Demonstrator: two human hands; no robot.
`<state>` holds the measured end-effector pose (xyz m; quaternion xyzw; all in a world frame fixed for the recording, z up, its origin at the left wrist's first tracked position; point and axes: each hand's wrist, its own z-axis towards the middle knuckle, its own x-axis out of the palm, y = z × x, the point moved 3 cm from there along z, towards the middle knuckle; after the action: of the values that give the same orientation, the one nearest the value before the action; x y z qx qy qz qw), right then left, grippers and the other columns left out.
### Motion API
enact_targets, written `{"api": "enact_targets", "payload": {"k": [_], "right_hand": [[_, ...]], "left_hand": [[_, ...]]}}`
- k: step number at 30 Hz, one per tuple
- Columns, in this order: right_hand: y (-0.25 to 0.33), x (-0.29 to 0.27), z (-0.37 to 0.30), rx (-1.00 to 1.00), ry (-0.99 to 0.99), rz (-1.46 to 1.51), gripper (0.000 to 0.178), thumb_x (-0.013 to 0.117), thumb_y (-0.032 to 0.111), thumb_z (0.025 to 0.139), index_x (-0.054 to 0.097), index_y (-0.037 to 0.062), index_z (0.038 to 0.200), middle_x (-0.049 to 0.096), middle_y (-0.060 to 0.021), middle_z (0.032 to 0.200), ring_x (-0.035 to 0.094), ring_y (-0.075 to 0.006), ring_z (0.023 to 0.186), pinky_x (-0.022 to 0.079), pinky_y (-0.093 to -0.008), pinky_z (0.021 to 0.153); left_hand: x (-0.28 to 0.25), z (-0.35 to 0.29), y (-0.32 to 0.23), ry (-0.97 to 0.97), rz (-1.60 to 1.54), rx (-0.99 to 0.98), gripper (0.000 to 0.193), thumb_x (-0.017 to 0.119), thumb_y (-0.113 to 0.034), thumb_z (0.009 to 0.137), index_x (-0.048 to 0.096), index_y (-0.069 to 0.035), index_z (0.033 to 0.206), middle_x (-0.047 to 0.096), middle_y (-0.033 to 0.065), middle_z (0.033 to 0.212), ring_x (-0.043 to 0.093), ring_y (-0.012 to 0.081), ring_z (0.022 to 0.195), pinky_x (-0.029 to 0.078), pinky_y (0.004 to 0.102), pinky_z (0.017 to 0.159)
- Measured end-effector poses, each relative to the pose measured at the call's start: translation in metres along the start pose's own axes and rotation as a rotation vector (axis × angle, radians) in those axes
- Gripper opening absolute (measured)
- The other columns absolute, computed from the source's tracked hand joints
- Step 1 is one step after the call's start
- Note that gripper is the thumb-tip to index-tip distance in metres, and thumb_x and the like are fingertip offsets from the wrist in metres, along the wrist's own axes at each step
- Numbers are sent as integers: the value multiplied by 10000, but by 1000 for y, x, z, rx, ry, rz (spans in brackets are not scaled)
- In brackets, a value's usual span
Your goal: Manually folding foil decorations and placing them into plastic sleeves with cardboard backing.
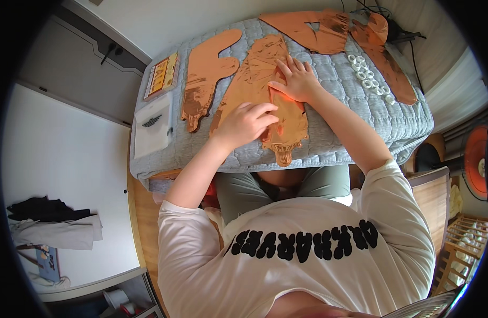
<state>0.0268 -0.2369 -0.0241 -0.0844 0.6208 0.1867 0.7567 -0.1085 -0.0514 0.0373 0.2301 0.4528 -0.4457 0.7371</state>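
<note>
A flat copper-coloured foil balloon (257,61) lies creased on the bed right in front of me, its narrow neck pointing toward me. My right hand (297,79) rests on its right side, palm down and fingers spread. Lower and to the left, my left hand (245,126) is over the foil with loosely bent fingers, their tips at a fold near the balloon's middle. Nothing shows in its grasp. Left of this balloon lies another flat copper foil balloon (204,69) with a curved outline.
More copper foil balloons lie at the back, one triangular (320,40), one long (387,66). Several white rings (366,74) sit on the right. A flat yellow-and-red box (162,74) and a clear plastic packet (153,124) are at the left edge. An orange fan (476,161) stands right.
</note>
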Motion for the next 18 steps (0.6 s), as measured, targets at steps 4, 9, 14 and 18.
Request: {"api": "enact_targets", "payload": {"k": [4, 9, 14, 18], "right_hand": [[-2, 1, -1, 1, 0, 1, 959, 313, 818, 931, 264, 148, 1615, 281, -203, 1646, 243, -333, 1532, 170, -565, 1228], [-1, 1, 1, -1, 20, 11, 949, 317, 808, 936, 247, 154, 1621, 255, -201, 1657, 234, -331, 1536, 168, -568, 1232], [-1, 1, 0, 10, 10, 20, 924, 339, 791, 942, 251, 166, 1618, 264, -202, 1654, 243, -334, 1535, 169, -562, 1235], [-1, 2, 2, 6, 25, 28, 927, 303, 792, 952, 242, 155, 1623, 242, -202, 1661, 220, -330, 1543, 160, -563, 1236]], "left_hand": [[15, 10, -7, 82, -113, -25, 195, 731, -91, 816, 754, -137, 1005, 666, -4, 1226, 675, 215, 1026, 537, 386, 912], [19, 9, -4, 150, -172, -78, 325, 770, -201, 843, 702, -150, 1157, 619, 25, 1305, 638, 247, 1110, 515, 403, 960], [19, 4, 4, 119, -184, -312, 601, 837, -334, 795, 605, -132, 1310, 573, 60, 1356, 563, 299, 1221, 481, 412, 1013], [24, -2, 14, 233, -103, -369, 701, 841, -485, 745, 615, -109, 1291, 598, 76, 1341, 499, 285, 1314, 358, 463, 1126]]}}
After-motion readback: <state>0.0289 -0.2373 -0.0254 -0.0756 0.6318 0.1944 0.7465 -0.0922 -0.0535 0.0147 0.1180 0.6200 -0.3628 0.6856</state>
